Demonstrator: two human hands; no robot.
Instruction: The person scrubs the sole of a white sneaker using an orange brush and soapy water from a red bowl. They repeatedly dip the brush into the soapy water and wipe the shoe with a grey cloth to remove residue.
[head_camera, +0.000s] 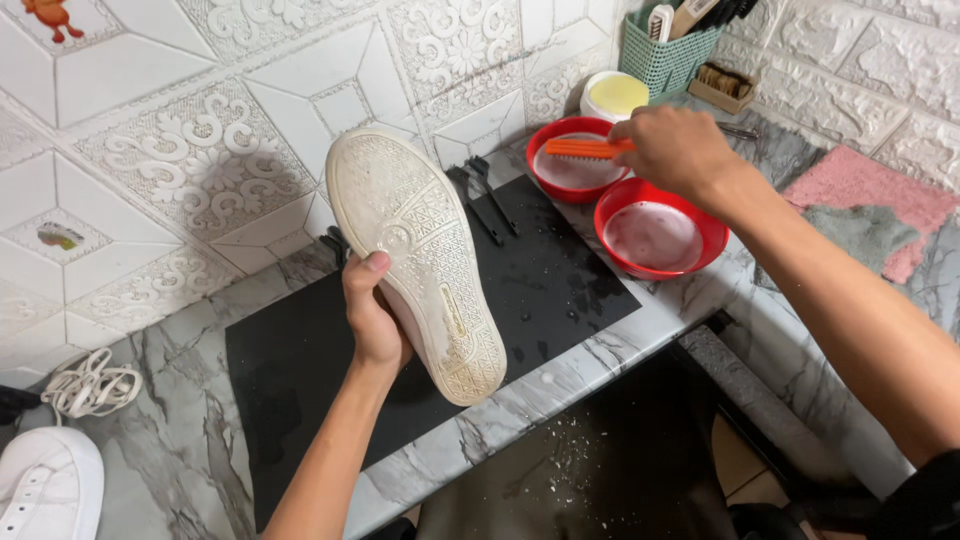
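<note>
My left hand (372, 318) grips a white shoe (420, 255) and holds it sole-up above a black mat (560, 285); the pale, patterned sole faces me. My right hand (675, 150) reaches to the upper right and is closed on an orange brush (585, 148), held over the far red bowl (560, 180), which holds whitish liquid. A second red bowl (655, 238) with cloudy liquid sits just below that hand.
A round tub of yellow paste (615, 95) and a green basket of brushes (665, 50) stand by the wall. Another white shoe (45, 495) and loose white laces (95, 385) lie at lower left. Pink and grey cloths (865, 200) lie at right. Black clips (480, 190) rest on the mat.
</note>
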